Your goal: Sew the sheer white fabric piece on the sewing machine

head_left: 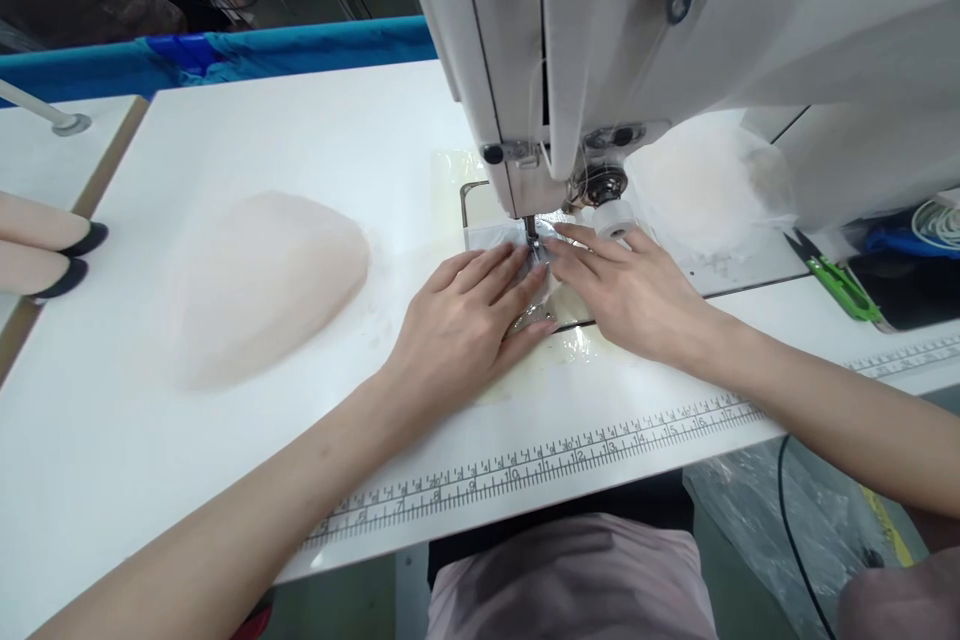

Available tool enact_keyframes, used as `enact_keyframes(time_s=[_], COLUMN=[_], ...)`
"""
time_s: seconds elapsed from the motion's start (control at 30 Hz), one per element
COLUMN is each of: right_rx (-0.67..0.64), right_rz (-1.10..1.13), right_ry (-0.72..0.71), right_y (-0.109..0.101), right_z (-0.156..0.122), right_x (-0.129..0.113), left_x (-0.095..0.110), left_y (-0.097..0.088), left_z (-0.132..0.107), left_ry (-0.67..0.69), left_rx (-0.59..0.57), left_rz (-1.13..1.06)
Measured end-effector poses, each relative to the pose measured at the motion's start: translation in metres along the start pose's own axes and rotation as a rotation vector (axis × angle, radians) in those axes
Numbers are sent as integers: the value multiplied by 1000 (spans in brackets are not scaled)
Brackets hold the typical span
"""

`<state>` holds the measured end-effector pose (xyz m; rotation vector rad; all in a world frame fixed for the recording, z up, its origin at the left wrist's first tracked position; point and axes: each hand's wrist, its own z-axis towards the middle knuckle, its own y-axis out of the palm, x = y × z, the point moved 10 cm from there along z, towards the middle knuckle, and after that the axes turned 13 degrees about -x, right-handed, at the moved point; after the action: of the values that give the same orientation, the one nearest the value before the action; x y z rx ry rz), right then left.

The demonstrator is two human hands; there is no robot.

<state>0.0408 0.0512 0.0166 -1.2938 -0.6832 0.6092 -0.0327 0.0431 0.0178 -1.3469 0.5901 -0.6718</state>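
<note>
My left hand (465,320) lies flat with its fingers stretched out, pressing a small pale sheer piece of fabric (491,238) onto the bed of a white sewing machine (600,40). My right hand (630,285) also lies flat on the fabric, fingers pointing left toward the needle and presser foot (532,238). Both sets of fingertips nearly meet just in front of the needle. Most of the fabric piece is hidden under my hands.
A heap of pale pink sheer fabric pieces (262,280) lies left on the white table (225,140). Another pale pile (697,185) sits behind the machine arm. Green thread snips (840,285) lie right. A printed ruler (540,465) runs along the front edge.
</note>
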Motion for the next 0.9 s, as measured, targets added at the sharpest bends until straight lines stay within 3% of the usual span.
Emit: enact_keyframes(time_s=[0.5,0.9], right_rx=[-27,22], right_rz=[-115,-105], right_ry=[63,41], right_y=[0,0], right_z=[2,1], right_x=[2,1], left_x=[0,-2], left_y=[-2,-3], left_z=[1,1], left_ry=[19,11], left_rx=[-18,-5], left_rz=[23,28])
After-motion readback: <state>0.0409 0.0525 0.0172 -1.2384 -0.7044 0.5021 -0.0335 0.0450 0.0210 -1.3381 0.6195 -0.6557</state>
